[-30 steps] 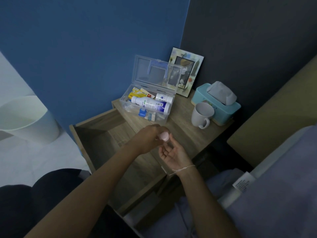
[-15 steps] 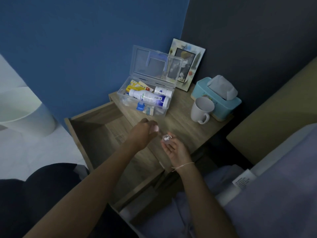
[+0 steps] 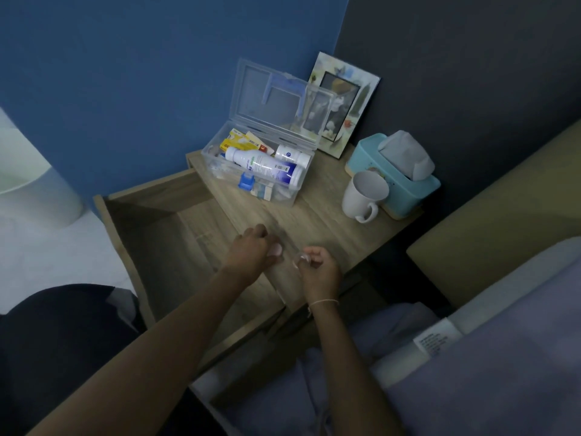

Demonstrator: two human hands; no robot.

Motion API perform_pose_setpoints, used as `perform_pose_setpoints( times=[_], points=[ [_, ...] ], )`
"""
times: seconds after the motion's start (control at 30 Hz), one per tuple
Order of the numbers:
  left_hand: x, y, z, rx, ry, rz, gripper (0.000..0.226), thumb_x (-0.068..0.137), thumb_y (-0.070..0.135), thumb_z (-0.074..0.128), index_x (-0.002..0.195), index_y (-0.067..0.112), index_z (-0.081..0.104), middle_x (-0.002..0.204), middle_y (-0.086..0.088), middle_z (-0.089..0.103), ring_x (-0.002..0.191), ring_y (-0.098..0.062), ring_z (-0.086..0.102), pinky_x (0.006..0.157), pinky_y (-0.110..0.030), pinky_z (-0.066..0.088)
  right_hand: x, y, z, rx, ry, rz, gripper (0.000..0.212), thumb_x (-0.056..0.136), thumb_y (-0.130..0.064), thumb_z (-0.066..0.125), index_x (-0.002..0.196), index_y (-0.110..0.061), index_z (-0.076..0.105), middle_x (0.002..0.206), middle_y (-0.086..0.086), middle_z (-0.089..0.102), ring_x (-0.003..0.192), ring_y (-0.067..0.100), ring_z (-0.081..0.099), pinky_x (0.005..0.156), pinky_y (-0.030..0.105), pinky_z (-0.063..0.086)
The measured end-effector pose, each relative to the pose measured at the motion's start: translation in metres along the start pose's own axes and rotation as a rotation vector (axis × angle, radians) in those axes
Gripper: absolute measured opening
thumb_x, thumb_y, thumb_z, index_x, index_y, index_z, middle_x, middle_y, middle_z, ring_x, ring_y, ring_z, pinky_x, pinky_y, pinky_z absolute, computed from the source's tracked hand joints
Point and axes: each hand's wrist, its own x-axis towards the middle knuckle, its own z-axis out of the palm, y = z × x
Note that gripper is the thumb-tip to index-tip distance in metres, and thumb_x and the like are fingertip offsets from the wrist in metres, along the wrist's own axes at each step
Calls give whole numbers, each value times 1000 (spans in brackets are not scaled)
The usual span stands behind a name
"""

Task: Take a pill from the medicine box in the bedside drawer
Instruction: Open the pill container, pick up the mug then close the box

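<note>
The clear plastic medicine box [image 3: 284, 196] stands on the bedside table top with its lid up. Inside it lie a white and blue bottle [image 3: 264, 168], a smaller white bottle and some packets. The wooden drawer [image 3: 157, 221] is pulled out to the left, and nothing shows inside it. My left hand [image 3: 251, 251] hovers over the drawer's right edge, holding a small pink container [image 3: 276, 249]. My right hand [image 3: 320, 270], just to its right, has its fingers curled shut over the pill. Only a small pale bit [image 3: 297, 258] shows at its fingertips.
A white mug [image 3: 361, 193] and a teal tissue box [image 3: 396, 177] stand at the right of the table top. A picture frame [image 3: 342, 99] leans in the corner. A white bin [image 3: 31, 184] is on the floor to the left. The bed [image 3: 503, 357] is to the right.
My left hand tipped the pink container over my open right palm, leaving white pills there. Now my right fingers have closed over them, and my left hand has drawn slightly away to the left.
</note>
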Motion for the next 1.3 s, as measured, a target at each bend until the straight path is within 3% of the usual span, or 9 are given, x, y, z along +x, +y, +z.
perform_pose_setpoints(
  times=[0.07, 0.4, 0.53, 0.7, 0.77, 0.87, 0.97, 1.17, 1.3],
  points=[
    [1, 0, 1, -4, 6, -8, 41, 93, 38, 52, 129, 18, 53, 122, -9, 49, 113, -28, 48, 95, -42, 43, 2, 1, -1, -21, 6, -4, 13, 81, -1, 66, 91, -9, 68, 75, 0, 68, 64, 4, 62, 58, 7, 47],
    [2, 0, 1, -20, -6, -33, 42, 90, 40, 56, 126, 18, 55, 120, -9, 50, 113, -27, 48, 97, -41, 41, 3, -1, 1, -66, -26, 28, 17, 81, -5, 69, 97, -9, 72, 81, 3, 71, 70, 10, 65, 60, 9, 46],
    [2, -1, 2, -35, 0, -31, 41, 89, 39, 57, 125, 19, 56, 118, -8, 50, 112, -27, 48, 95, -40, 39, 4, 0, 0, -95, -43, 21, 16, 79, -8, 72, 95, -8, 73, 76, -5, 67, 68, 2, 61, 56, -1, 41],
    [3, -1, 2, -28, -8, -38, 43, 88, 40, 58, 126, 19, 55, 119, -9, 50, 112, -27, 49, 95, -41, 41, 8, -1, -1, -115, -65, 26, 15, 78, -14, 75, 92, -9, 75, 84, 3, 74, 78, 11, 66, 76, 20, 50],
    [3, -1, 3, -24, -5, -39, 43, 88, 40, 58, 126, 19, 55, 118, -9, 50, 112, -27, 49, 95, -41, 41, 9, 0, -2, -110, -74, 32, 18, 79, -15, 75, 96, -9, 74, 85, 0, 73, 82, 12, 66, 79, 22, 50],
    [3, -2, 4, -28, 2, -39, 42, 90, 40, 56, 126, 19, 55, 117, -8, 50, 110, -26, 49, 94, -40, 40, 10, 0, -3, -87, -89, 54, 24, 78, -13, 75, 102, -11, 71, 82, -10, 67, 78, 3, 63, 74, 13, 47],
    [2, -2, 4, -41, 10, -33, 41, 90, 40, 55, 127, 20, 55, 116, -8, 50, 109, -26, 49, 94, -40, 40, 10, 1, -3, -84, -89, 32, 24, 80, -11, 73, 103, -9, 71, 86, -4, 70, 76, 3, 62, 68, 6, 44],
    [1, -2, 4, -47, 17, -29, 41, 91, 39, 54, 127, 19, 55, 117, -9, 50, 109, -27, 49, 94, -40, 40, 7, 2, -2, -93, -86, 6, 18, 82, -14, 71, 100, -9, 73, 92, 3, 74, 86, 12, 67, 77, 17, 49],
    [0, -2, 4, -59, 19, -23, 41, 91, 38, 54, 128, 20, 54, 118, -8, 50, 110, -25, 49, 97, -40, 40, 6, 2, -2, -100, -88, 4, 16, 84, -17, 69, 99, -12, 73, 90, 0, 73, 80, 6, 65, 64, 2, 43]
  ],
)
